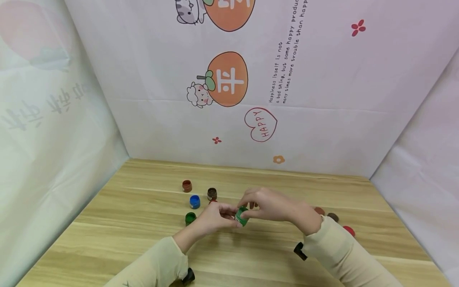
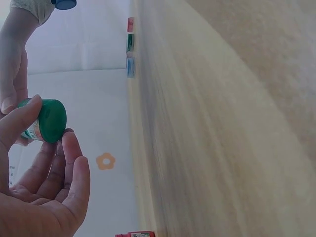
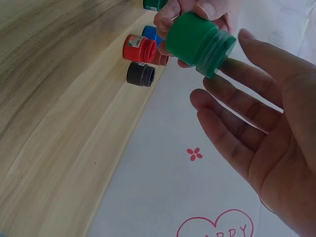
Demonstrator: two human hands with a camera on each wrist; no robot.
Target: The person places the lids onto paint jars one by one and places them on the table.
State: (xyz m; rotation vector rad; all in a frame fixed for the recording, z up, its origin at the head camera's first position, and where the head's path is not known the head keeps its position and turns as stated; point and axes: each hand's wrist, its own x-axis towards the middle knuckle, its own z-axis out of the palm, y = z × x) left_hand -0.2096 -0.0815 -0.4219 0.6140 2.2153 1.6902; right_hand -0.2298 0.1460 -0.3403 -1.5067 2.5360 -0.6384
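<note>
A pale backdrop [image 1: 322,131] printed with orange fruits, small animals, a red heart and lines of text stands behind a light wooden surface [image 1: 143,239] and wraps round both sides of it. Two arms in cream sleeves reach in from the near edge and meet above the middle of the surface. The left hand [image 1: 215,218] pinches a small green jar [image 1: 242,216] with its fingers [image 2: 19,116] curled round it, holding it in the air just above the wood with its green lid turned toward the right hand [image 1: 270,205]. The right hand's fingers [image 3: 232,128] are spread and fairly straight in the right wrist view, close around the jar; whether they press on it or only hover beside it cannot be told. To the left of the hands stand more small jars on the surface: a blue jar [image 1: 195,201], a dark green jar [image 1: 190,218], a brown jar [image 1: 212,193] and, farthest back, a red-brown jar [image 1: 187,185], all near one another but apart. By the right forearm lie loose lids, among them a red lid [image 1: 349,230] and a dark lid [image 1: 333,217].
</note>
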